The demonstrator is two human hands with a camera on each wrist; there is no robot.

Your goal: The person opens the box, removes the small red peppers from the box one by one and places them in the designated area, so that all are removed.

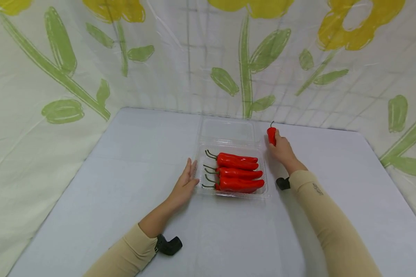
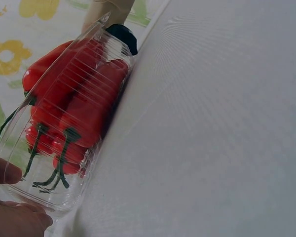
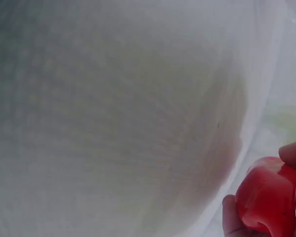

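Note:
A clear plastic clamshell box (image 1: 208, 193) lies on the table with its lid (image 1: 227, 129) folded back. Several long red peppers (image 1: 240, 173) lie side by side in it, green stems pointing left. My left hand (image 1: 183, 186) rests against the box's left side, fingers fairly straight and thumb at the rim; the left wrist view shows the peppers (image 2: 89, 108) through the ribbed wall. Right of the lid, my right hand (image 1: 283, 148) holds another red pepper (image 1: 271, 134), stem up. In the right wrist view, fingers and thumb are around this pepper (image 3: 269, 197).
A white cloth covers the table (image 1: 135, 154). Behind it hangs a pale curtain (image 1: 173, 57) with yellow flowers and green leaves. Dark wrist cameras are worn on the left wrist (image 1: 170, 246) and the right wrist (image 1: 282, 183).

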